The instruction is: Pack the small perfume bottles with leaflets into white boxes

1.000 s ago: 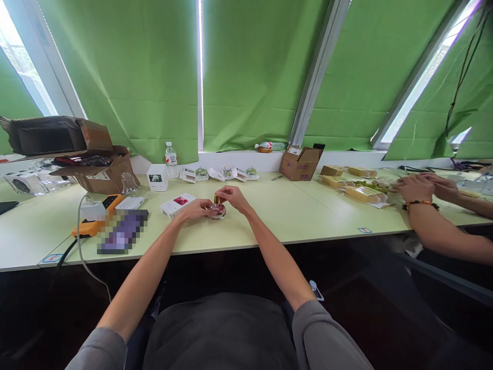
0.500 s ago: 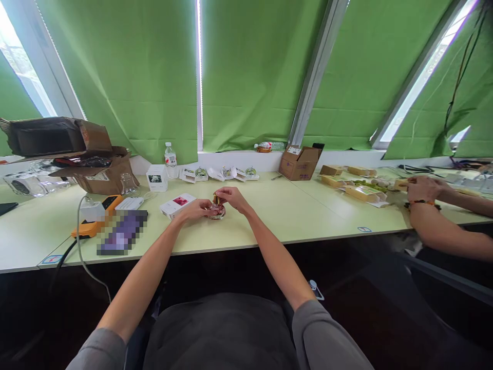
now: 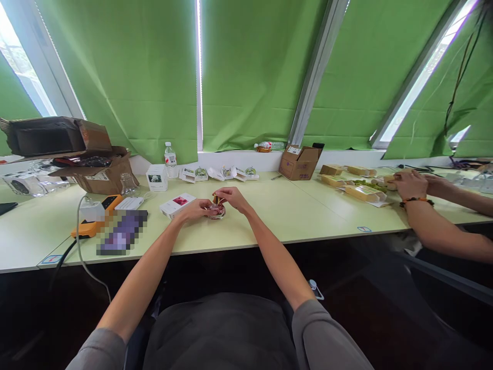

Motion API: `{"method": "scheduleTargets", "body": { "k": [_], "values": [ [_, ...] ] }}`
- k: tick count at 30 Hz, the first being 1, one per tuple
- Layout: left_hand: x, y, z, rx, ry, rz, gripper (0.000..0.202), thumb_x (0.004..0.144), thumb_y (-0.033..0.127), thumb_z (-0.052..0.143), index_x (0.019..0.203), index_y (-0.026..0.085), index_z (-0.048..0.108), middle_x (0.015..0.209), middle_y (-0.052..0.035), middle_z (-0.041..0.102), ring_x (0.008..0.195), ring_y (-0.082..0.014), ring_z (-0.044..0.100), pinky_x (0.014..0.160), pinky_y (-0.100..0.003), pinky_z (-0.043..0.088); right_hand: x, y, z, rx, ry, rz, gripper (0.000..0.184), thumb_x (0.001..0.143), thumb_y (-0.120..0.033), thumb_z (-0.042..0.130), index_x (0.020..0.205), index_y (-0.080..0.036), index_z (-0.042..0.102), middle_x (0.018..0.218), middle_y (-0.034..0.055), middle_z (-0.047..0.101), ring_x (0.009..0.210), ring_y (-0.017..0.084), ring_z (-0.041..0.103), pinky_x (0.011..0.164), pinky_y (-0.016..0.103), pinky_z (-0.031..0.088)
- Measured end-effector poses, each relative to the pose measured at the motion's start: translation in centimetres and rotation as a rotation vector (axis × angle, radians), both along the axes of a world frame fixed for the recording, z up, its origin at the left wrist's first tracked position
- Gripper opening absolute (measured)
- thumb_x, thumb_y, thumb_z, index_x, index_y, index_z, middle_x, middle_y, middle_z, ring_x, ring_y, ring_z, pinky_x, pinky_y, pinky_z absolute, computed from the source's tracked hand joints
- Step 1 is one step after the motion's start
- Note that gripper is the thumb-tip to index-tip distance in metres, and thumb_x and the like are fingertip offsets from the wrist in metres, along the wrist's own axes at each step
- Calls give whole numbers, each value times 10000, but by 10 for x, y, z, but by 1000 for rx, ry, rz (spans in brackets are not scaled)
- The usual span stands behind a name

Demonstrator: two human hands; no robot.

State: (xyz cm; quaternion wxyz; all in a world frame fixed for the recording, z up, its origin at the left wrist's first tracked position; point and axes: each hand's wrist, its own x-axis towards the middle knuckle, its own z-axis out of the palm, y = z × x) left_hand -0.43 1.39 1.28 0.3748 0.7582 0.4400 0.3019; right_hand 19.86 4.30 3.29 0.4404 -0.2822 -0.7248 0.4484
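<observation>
A small round glass bottle (image 3: 216, 211) with pinkish contents stands on the pale green table (image 3: 292, 216) in front of me. My left hand (image 3: 195, 209) grips its body from the left. My right hand (image 3: 232, 198) pinches the gold cap (image 3: 216, 199) on top of it. A flat white box (image 3: 177, 204) with a pink picture lies just left of my left hand.
Open cardboard boxes (image 3: 96, 169) stand at the far left, another small one (image 3: 299, 162) at the back. An orange device (image 3: 94, 218) with a cable lies at the left. White packets (image 3: 219, 173) and a water bottle (image 3: 170, 155) line the sill. A co-worker's hands (image 3: 414, 184) work on yellow boxes at right.
My hands stay on the bottle; the right fingers have shifted slightly on the gold cap. The co-worker's hands moved a little further back on the table.
</observation>
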Motion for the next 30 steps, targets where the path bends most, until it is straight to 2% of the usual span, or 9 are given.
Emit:
{"method": "scheduleTargets", "body": {
  "k": [15, 30],
  "values": [
    [1, -3, 4, -12, 0, -28, 399, 672, 543, 715, 809, 181, 617, 844, -41, 674, 799, -207, 611, 694, -298, 420, -1, 4, -3, -40, -10, -26, 295, 739, -428, 699, 770, -135, 713, 775, 61, 699, 725, 160, 635, 672, 288, 553],
    [0, -4, 5, 0, 6, -18, 403, 674, 553, 709, 799, 181, 616, 818, -30, 664, 767, -195, 596, 665, -290, 396, -2, 8, -6, 25, -57, -40, 349, 742, -489, 700, 739, -140, 686, 718, 45, 672, 645, 132, 595, 613, 259, 508]
  ]
}}
